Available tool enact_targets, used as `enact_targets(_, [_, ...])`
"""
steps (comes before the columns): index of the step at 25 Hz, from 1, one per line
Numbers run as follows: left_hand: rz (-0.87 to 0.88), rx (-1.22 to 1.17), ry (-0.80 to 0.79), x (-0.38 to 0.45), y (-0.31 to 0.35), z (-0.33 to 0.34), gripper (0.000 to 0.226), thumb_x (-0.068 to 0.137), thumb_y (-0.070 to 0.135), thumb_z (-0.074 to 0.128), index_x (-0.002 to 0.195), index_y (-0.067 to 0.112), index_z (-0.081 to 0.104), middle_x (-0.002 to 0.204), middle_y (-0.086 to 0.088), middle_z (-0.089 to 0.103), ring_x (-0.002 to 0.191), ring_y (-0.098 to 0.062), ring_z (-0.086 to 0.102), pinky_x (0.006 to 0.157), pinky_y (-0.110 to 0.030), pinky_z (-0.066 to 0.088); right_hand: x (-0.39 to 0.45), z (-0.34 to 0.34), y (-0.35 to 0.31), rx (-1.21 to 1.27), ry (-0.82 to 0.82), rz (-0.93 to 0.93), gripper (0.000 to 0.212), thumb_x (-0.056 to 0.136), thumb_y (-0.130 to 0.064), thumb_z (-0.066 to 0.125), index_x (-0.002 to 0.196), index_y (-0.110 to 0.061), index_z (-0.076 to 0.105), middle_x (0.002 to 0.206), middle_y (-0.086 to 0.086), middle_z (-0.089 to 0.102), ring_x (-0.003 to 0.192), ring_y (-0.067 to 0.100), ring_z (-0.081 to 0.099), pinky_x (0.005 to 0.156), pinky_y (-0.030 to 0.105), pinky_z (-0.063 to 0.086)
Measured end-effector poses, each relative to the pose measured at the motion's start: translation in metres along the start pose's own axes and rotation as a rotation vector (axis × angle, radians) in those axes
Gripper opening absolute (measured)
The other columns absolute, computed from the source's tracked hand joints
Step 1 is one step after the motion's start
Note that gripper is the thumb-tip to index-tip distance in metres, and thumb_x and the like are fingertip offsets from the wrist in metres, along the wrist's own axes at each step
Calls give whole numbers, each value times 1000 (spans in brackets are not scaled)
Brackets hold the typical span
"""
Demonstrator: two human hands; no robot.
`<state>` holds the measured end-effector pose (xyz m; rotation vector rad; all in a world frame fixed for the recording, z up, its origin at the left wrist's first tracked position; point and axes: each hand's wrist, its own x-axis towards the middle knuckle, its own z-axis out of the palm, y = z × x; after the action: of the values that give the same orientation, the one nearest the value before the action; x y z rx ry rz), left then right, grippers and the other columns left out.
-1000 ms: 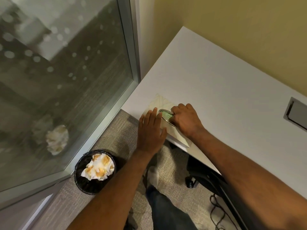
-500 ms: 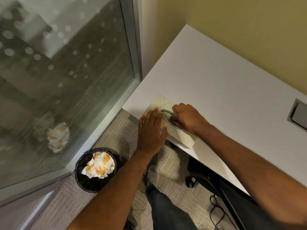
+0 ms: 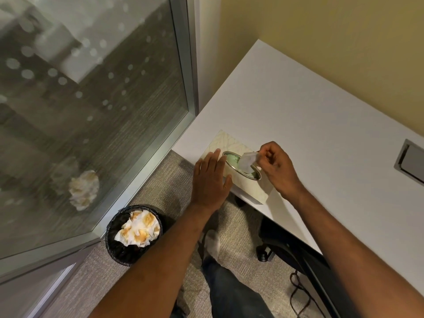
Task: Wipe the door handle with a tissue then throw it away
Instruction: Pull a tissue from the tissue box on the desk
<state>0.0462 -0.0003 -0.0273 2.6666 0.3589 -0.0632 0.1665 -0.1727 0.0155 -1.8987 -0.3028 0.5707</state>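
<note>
The bench (image 3: 298, 125) looks smooth and matt white, like laminate. The tissue box (image 3: 229, 143) is printed card with a shiny metallic ring round its slot; the tissue (image 3: 247, 160) is thin, soft paper. The bin (image 3: 134, 235) is black woven mesh holding crumpled paper. The floor (image 3: 165, 187) is rough carpet; the door (image 3: 91, 99) is glossy glass framed in brushed metal

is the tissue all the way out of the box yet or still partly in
Partly in. The right hand pinches the tissue above the tissue box, but its lower end sits in the oval opening. The left hand rests flat on the box.
</note>
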Motion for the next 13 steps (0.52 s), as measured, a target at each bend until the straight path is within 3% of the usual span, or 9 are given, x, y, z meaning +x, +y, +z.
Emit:
enact_targets(4, [-40,-82,13,0,7,-10,52,104,34,52,150,10,50,163,-13,40,152,-31,33,125,-51,26,-12,10,-13,134,188,18,13,98,-16,53,93,-27,56,84,-6,53,80,14,50,77,36,48])
enact_targets(7, [1,-104,46,0,22,-31,51,105,35,39,137,2,62,149,-19,56,142,-33,50,120,-54,37,-23,22,-28,229,265,71,10,100,-23,49,97,-30,56,90,-13,54,83,3,53,76,18,47])
enact_targets(9, [42,-219,62,-7,25,-41,29,102,18,62,119,-4,72,126,-23,71,117,-35,70,98,-52,59,-30,35,-38,303,267,129,9,102,-24,49,100,-29,56,92,-12,56,85,3,55,74,17,48])
enact_targets(10, [38,-356,85,-10,24,-47,19,95,11,74,108,-3,75,110,-20,76,100,-33,75,85,-41,65,-34,44,-44,325,255,151,7,102,-25,50,101,-28,56,94,-9,58,87,6,58,75,20,49])
enact_targets(11, [-37,-558,51,-15,21,-55,11,93,12,78,98,2,76,96,-13,76,86,-26,74,74,-28,63,-40,53,-49,336,237,157,6,102,-26,51,102,-27,57,94,-9,61,89,8,61,74,20,51])
enact_targets(13, [-227,-802,35,-31,10,-71,26,101,28,71,81,11,67,74,0,63,66,-13,60,62,-17,46,-56,78,-61,368,175,125,7,103,-26,52,105,-22,57,90,-13,67,87,6,68,72,16,53])
